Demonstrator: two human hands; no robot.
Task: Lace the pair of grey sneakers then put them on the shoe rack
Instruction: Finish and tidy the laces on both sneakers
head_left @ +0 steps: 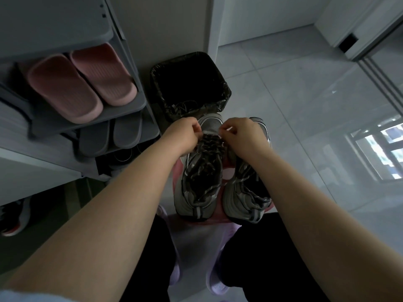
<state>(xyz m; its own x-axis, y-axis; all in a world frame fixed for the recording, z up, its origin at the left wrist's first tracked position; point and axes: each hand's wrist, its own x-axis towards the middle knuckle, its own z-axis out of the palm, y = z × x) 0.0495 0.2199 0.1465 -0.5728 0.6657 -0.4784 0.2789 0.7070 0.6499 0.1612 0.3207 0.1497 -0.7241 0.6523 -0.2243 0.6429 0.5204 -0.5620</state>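
The left hand (pixel 185 136) and right hand (pixel 242 136) pinch sneaker laces (pixel 212 142); bin (pixel 225 88) beyond, rack (pixel 130 108) beside.

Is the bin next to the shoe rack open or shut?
Open. No lid covers the bin; a black bag folds over its rim and the dark inside shows. How full it is, I cannot tell.

- Glossy pale floor tiles (pixel 305 101) stretch right of the right hand (pixel 242 135), showing a bright window reflection (pixel 375 155).
- Black-lined bin (pixel 189 83) just beyond both hands, against a grey wall (pixel 165 22).
- Grey shoe rack (pixel 128 109) left of the left hand (pixel 183 136), in dim light.
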